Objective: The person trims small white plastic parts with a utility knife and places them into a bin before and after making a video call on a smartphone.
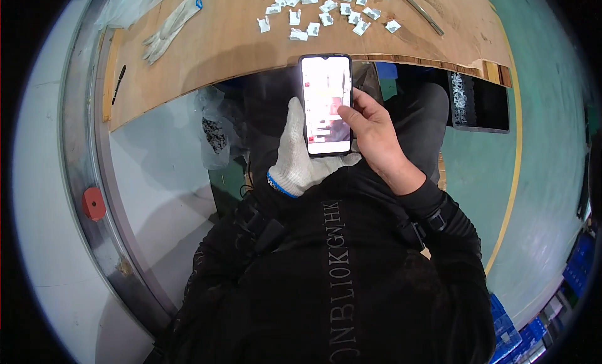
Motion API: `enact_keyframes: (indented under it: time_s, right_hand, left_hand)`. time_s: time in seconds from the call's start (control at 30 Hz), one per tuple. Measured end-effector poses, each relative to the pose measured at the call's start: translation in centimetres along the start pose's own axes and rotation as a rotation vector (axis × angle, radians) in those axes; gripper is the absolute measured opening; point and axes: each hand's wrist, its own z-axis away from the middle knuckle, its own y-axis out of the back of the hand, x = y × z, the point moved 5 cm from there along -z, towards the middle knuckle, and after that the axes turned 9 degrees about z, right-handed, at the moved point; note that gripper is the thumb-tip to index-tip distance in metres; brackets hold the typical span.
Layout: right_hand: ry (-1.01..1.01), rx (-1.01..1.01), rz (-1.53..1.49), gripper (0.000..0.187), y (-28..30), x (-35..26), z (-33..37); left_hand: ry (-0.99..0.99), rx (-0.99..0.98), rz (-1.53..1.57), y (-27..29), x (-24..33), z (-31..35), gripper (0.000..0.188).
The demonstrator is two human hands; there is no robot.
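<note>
A smartphone (323, 100) with a brightly lit screen is held upright over my lap, just in front of the table edge. My left hand (297, 159), in a white knit glove with a blue cuff, is closed around the phone's left side and lower end. Bare, my right hand (380, 138) is at the phone's right edge. Its thumb lies on the screen and its fingers curl behind the phone, partly hidden. Small print on the screen is washed out by glare.
On the wooden table (232, 57) lie many small white pieces (326, 18), a metal rod (421, 11), a second white glove (172, 26) and a black pen (118, 84). A clear bag (215, 135) with dark bits hangs below left. A black bin (481, 104) stands right.
</note>
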Motion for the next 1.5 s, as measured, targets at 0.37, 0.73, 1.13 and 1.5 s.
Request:
enact_keyframes:
  time_s: [0.37, 0.73, 1.13, 1.5]
  right_hand:
    - [0.002, 0.021, 0.023, 0.049, 0.3, 0.4, 0.3]
    - [0.077, 0.1, 0.213, 0.049, 0.3, -0.1, 0.5]
    - [0.046, 0.073, 0.33, 0.049, 0.7, 0.5, 0.9]
    - [0.113, -0.035, 0.319, 0.074, 1.2, 1.4, 2.1]
  left_hand:
    - [0.011, 0.023, -0.032, -0.4, 0.1, 0.0, 0.076]
    - [-0.046, 0.02, -0.124, -0.2, 0.0, -0.4, 0.073]
    - [-0.043, 0.034, -0.121, 0.0, -0.1, -0.3, 0.072]
    - [-0.023, -0.041, 0.008, 1.0, 0.8, -1.0, 0.074]
